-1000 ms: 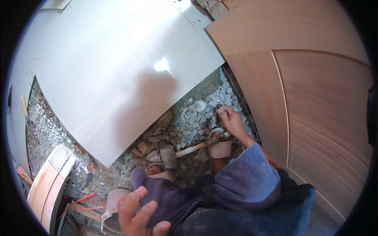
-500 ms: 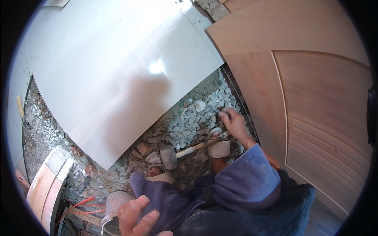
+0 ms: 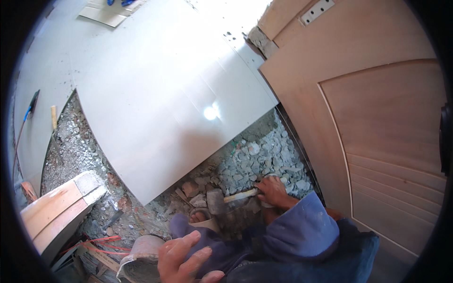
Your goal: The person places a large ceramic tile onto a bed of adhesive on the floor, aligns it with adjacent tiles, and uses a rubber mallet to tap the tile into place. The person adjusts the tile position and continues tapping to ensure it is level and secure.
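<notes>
Wood handle: right hand is clenched around it, near its end.
Hammer: lies low over the rubble, its grey head beside a brick piece and the sandalled foot.
Left hand: released, fingers spread, holding nothing, just above the knee and near the bucket.
Tiles: pale, glossy, edging the rubble.
Door: wooden, to the right.
</notes>
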`<state>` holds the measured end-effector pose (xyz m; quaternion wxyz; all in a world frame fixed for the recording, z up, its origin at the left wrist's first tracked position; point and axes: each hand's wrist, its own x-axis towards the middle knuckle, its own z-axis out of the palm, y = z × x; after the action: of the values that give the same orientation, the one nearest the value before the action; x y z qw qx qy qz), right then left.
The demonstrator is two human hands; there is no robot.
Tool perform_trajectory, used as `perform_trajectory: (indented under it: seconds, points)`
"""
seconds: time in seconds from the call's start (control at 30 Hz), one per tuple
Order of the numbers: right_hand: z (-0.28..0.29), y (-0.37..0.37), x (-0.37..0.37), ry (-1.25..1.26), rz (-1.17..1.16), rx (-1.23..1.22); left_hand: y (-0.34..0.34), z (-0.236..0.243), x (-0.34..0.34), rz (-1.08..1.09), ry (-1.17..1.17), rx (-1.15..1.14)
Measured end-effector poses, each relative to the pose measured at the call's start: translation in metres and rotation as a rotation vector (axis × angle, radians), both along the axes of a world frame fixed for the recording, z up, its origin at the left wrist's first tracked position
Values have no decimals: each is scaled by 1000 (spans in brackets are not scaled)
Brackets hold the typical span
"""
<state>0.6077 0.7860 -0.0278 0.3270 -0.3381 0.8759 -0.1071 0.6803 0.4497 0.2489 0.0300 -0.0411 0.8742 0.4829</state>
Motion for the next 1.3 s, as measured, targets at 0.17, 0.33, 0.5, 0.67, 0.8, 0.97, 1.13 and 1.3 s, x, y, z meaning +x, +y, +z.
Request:
perform_trajectory:
  seconds: [0.17,0.33,0.5,0.67,0.8,0.97,1.13,1.3]
  points:
    - [-11,6,8,87,28,-25,14,9,5,27,69,-45]
    - [-20,18,9,112,41,-115,26,16,9,30,87,-76]
    - [0,20,-7,54,-66,-212,36,23,10,36,100,-122]
    - [22,-26,-76,331,-68,-474,42,22,5,50,102,-157]
    - [18,-91,-148,479,-37,-467,39,14,2,16,32,-246]
    - [6,-149,-201,506,-49,-456,26,18,14,61,-11,-290]
    - [-2,-174,-219,500,-18,-428,18,27,28,341,-178,-405]
    - [43,-169,-195,551,-138,-213,50,15,38,494,-314,-378]
